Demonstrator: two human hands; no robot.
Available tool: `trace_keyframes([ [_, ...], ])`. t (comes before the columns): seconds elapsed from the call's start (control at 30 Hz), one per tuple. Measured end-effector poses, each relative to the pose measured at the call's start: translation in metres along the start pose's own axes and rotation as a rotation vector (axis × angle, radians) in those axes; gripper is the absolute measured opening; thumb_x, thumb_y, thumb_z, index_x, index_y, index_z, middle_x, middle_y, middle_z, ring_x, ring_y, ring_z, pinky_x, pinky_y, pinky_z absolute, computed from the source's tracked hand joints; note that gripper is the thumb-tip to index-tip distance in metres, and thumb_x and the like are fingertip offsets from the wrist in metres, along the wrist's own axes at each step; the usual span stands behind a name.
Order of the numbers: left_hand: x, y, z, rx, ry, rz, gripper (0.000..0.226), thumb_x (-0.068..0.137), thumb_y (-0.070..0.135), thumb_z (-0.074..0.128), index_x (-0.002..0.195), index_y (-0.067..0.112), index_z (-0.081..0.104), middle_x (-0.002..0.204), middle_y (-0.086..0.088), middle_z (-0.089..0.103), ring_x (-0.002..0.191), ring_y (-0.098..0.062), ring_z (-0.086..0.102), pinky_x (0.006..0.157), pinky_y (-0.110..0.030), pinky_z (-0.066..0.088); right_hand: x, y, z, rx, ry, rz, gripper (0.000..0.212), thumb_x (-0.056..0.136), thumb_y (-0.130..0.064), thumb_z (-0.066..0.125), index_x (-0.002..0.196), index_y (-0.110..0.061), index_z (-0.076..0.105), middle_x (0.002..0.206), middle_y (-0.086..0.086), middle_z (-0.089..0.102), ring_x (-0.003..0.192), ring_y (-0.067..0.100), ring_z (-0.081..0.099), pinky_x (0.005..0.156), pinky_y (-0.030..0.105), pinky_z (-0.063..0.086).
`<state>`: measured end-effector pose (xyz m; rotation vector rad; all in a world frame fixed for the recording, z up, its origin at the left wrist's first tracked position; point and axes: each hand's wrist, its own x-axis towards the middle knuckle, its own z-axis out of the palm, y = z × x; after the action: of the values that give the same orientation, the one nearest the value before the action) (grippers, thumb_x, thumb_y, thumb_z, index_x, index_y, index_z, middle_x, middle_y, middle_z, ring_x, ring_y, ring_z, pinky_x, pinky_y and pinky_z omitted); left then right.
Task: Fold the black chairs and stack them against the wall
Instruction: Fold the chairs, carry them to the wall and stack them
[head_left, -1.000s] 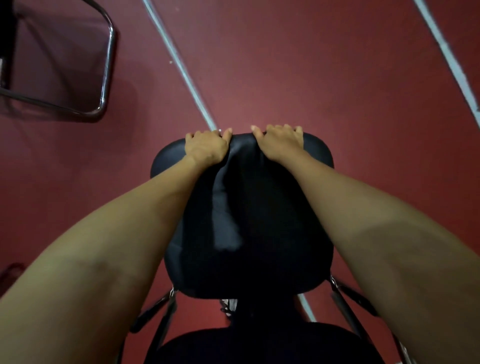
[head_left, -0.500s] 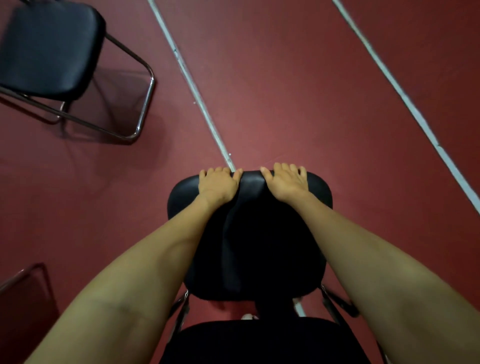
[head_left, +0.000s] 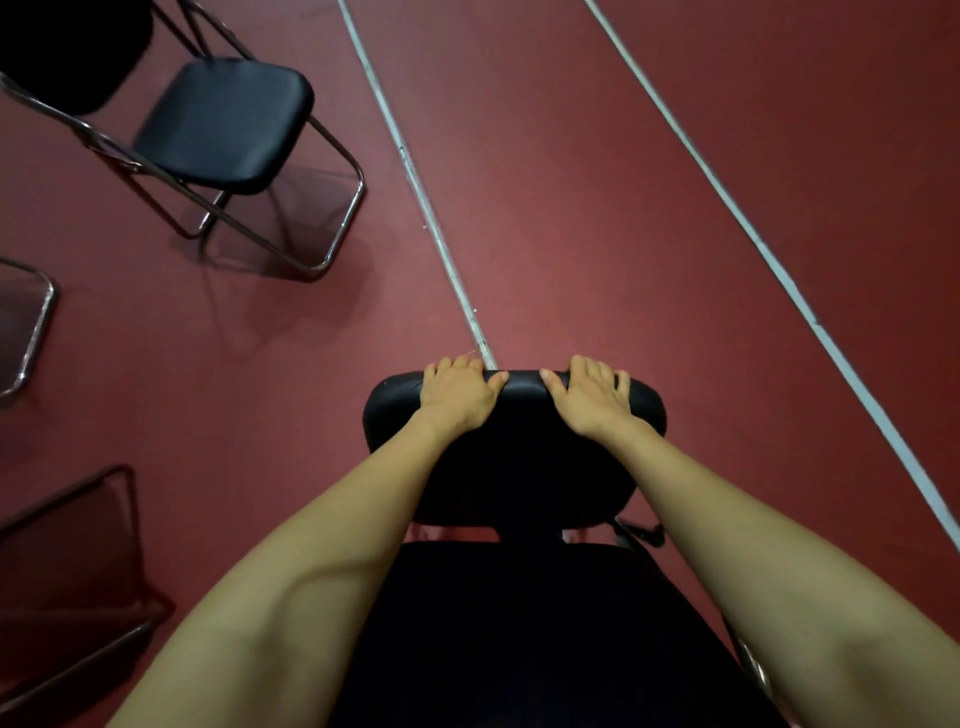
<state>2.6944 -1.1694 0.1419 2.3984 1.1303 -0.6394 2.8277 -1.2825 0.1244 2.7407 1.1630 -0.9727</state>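
Two hands, the left hand and the right hand, grip the far edge of the chair, apparently its seat; raise both sides evenly.

Black padded chair close, second chair unfolded

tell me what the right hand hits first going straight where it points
The right hand grips the far edge of the black chair; straight on it would likely meet only red floor between the white lines, depth unclear.
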Motion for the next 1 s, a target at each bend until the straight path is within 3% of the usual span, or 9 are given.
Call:
trace_keyframes([
  [0.53, -0.103, -0.009, 0.02, -0.195, -0.09, -0.002, 0.051, 0.102, 0.048, 0.03, 0.118, 0.008, 0.056, 0.13, -0.015, 0.051, 0.121, -0.036, 0.041, 0.102, -0.043, 0.034, -0.104, -0.005, 0.001, -0.15, -0.208, -0.069, 0.06, 0.096, -0.059, 0.023, 0.132, -0.012, 0.033, 0.132, 0.016, 0.054, 0.121, 0.033, 0.051, 0.096, 0.044, 0.035],
  [0.67, -0.116, -0.005, 0.028, -0.187, -0.117, -0.032, 0.049, 0.101, 0.049, 0.034, 0.117, 0.009, 0.056, 0.129, -0.012, 0.051, 0.122, -0.033, 0.04, 0.103, -0.043, 0.035, -0.118, -0.002, 0.008, -0.256, -0.256, -0.143, 0.071, 0.092, -0.068, 0.023, 0.137, -0.013, 0.031, 0.132, 0.014, 0.055, 0.119, 0.032, 0.054, 0.093, 0.042, 0.041],
  [0.8, -0.127, -0.006, 0.033, -0.226, -0.154, -0.053, 0.041, 0.098, 0.048, 0.042, 0.113, 0.012, 0.056, 0.124, -0.01, 0.051, 0.12, -0.03, 0.04, 0.103, -0.039, 0.035, -0.125, -0.002, 0.01, -0.366, -0.298, -0.235, 0.082, 0.08, -0.079, 0.036, 0.132, -0.016, 0.036, 0.128, 0.01, 0.058, 0.115, 0.029, 0.057, 0.087, 0.038, 0.042],
  [1.0, -0.127, 0.004, 0.014, -0.165, -0.232, -0.073, 0.052, 0.097, 0.045, 0.048, 0.134, 0.009, 0.052, 0.139, -0.016, 0.051, 0.126, -0.032, 0.047, 0.104, -0.035, 0.037, -0.112, -0.007, 0.001, -0.444, -0.303, -0.306, 0.08, 0.08, -0.078, 0.041, 0.134, -0.019, 0.037, 0.132, 0.009, 0.055, 0.118, 0.029, 0.055, 0.09, 0.037, 0.042],
])
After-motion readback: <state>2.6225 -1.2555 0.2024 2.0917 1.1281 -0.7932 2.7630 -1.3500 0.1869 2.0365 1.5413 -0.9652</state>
